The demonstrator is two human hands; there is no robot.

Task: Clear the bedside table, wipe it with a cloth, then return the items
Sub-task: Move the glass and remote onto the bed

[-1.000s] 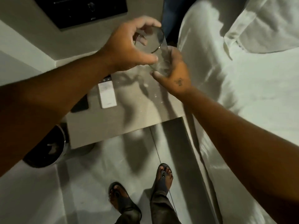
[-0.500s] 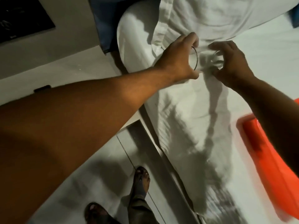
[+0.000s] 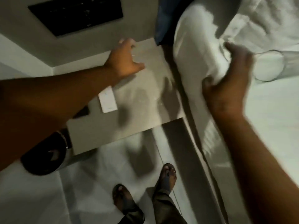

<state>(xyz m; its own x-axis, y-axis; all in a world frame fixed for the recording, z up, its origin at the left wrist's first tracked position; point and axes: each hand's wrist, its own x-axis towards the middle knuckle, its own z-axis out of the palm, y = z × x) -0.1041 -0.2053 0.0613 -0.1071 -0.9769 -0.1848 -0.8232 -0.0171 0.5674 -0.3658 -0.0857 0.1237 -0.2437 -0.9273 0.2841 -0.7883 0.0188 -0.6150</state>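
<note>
The grey bedside table (image 3: 137, 126) stands between the wall and the bed. A white remote (image 3: 108, 101) lies on its left part, and a dark flat object (image 3: 82, 111) peeks out from under my left forearm. My left hand (image 3: 123, 62) hovers over the back of the table, fingers spread, holding nothing. A clear drinking glass (image 3: 271, 66) lies on the white bed sheet (image 3: 275, 118) at the right. My right hand (image 3: 226, 83) is blurred above the bed's edge, just left of the glass, fingers loosely curled and apart with nothing in them.
A dark round bin (image 3: 47, 156) sits on the floor left of the table, under my forearm. A black panel (image 3: 76, 13) is set in the wall behind. A blue headboard (image 3: 163, 21) and a white pillow (image 3: 267, 18) are at the top. My sandalled feet (image 3: 145, 191) stand on pale tiles.
Both hands have let go of the glassware on the bed. My left hand has swung back left over the table, and my right hand has drawn back from the glass; my view has turned towards the table.
</note>
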